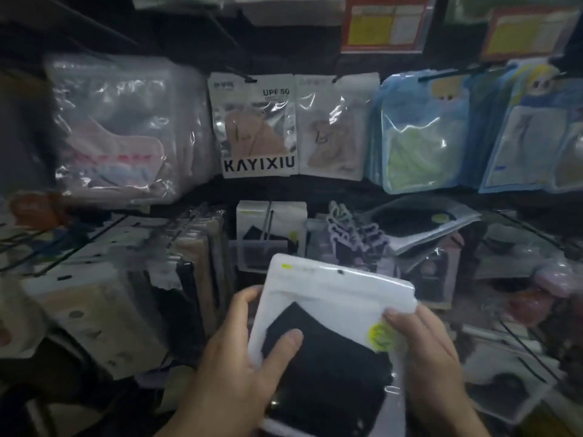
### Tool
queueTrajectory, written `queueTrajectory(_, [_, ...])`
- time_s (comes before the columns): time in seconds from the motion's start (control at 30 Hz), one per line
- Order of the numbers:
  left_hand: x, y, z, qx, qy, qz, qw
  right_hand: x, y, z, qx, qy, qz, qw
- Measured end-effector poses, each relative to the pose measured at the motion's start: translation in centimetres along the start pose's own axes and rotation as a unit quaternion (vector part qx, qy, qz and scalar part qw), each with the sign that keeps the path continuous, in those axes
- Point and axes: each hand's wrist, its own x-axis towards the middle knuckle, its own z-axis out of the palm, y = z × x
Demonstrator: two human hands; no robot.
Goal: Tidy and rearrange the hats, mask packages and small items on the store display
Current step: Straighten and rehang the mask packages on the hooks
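We hold the white mask package (pixel 334 298) low in front of us, and we place everything else from it. Our left hand (pixel 239 351) grips its left edge, with the thumb pressed on the black mask behind the clear window and the fingers wrapped round the back. Our right hand (pixel 422 348) pinches its right edge, thumb just beside the yellow-green sticker (pixel 381 337). Both hands are thus closed on the one package, which tilts with its top toward the display and hangs on no hook. Its small hang slot (pixel 340 271) sits near the top edge. Just beyond that edge a matching white package (pixel 271 222) hangs on a thin hook (pixel 268 220), and we judge that hook the likely home. Beyond our package's top right corner, purple-edged packets (pixel 356 234) crowd close. Farther up hangs the KAYIXIU package (pixel 257 127), with a clear bag of pastel masks (pixel 116 130) up to the left and blue packages (pixel 419 130) up to the right. We see three risks. The slot is small and the light poor, so we may miss the hook tip and crease the card. The glossy plastic may slip from a light pinch. Pushing in may also knock the crowded purple-edged packets loose.
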Motion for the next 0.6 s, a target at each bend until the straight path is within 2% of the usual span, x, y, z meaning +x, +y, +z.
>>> queueTrajectory(0.07, [0.4, -0.8, -0.6, -0.141, -0.056, -0.048, 0.987, 0.1, 1.3, 0.7, -0.009, -0.043, 0.029, 0.999])
queueTrajectory(0.13, [0.6, -1.6, -1.0, -0.261, -0.05, -0.091, 0.96, 0.2, 2.7, 1.1, -0.028, -0.074, 0.05, 0.996])
queueTrajectory(0.2, [0.5, -2.7, -1.3, -0.294, -0.03, -0.108, 0.949, 0.5, 3.7, 1.5, -0.053, -0.094, 0.059, 0.992])
queueTrajectory(0.3, [0.5, -4.3, -1.9, -0.279, 0.018, -0.133, 0.951, 1.4, 5.5, 2.2, -0.117, -0.109, 0.018, 0.987])
queueTrajectory(0.4, [0.9, -5.1, -2.3, -0.228, 0.08, -0.13, 0.962, 2.2, 7.2, 2.8, -0.165, -0.08, 0.002, 0.983])
queueTrajectory(0.6, [1.6, -5.6, -3.1, -0.074, 0.13, -0.108, 0.983, 4.4, 9.5, 4.0, -0.164, -0.067, -0.023, 0.984])
